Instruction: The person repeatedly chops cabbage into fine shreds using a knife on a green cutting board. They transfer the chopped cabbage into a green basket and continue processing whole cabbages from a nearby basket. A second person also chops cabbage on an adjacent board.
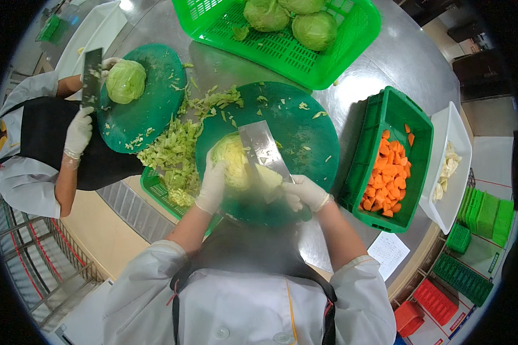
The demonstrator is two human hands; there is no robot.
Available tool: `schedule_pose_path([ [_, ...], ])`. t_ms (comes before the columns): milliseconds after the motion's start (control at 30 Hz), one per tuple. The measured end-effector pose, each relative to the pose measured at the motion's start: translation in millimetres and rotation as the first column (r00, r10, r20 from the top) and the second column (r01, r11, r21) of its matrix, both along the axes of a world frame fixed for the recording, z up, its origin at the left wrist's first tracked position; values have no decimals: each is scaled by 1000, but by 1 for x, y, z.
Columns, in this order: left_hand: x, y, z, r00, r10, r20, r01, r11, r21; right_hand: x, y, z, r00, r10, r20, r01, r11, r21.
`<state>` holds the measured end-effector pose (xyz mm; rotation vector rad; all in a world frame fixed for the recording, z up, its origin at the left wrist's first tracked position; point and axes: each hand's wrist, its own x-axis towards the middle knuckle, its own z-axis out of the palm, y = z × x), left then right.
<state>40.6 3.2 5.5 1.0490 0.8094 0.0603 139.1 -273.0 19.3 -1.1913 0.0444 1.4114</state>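
A round green cutting board [302,125] lies before me on the steel table. My gloved left hand [213,181] rests against the left side of a cut cabbage [231,159], whose pale inside faces up. My gloved right hand [308,192] grips a cleaver [261,142] near the base of its broad blade; the blade is at the cabbage's right side, and its handle is mostly hidden by the hand. A pale piece of cabbage [270,181] lies beneath and beside the blade. Haze blurs the lower part of the board.
Shredded cabbage [175,146] is heaped left of the board, partly over a green basket [155,189]. A co-worker [47,133] holds a cleaver and cabbage at another board [164,77]. Ahead is a green basket [358,47] of cabbages; right, a green crate [418,172] of carrot pieces and a white tray [459,172].
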Motion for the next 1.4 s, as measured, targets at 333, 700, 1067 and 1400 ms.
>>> schedule_pose_path([
  [333,-9,16,7,997,-62,-34,67,984,166,37,-187,59,276,-27,-961,938,-211,275],
  [700,9,28,30,729,-658,-186,18,-253,967,0,-92,50,521,-777,353,783,600,165],
  [1067,-41,-5,14,723,-619,-307,84,-362,928,34,50,69,-173,333,927,134,940,-313],
  [1400,-45,0,-8,806,-579,-121,-36,-252,967,28,77,67,-10,690,724,102,721,-685],
])
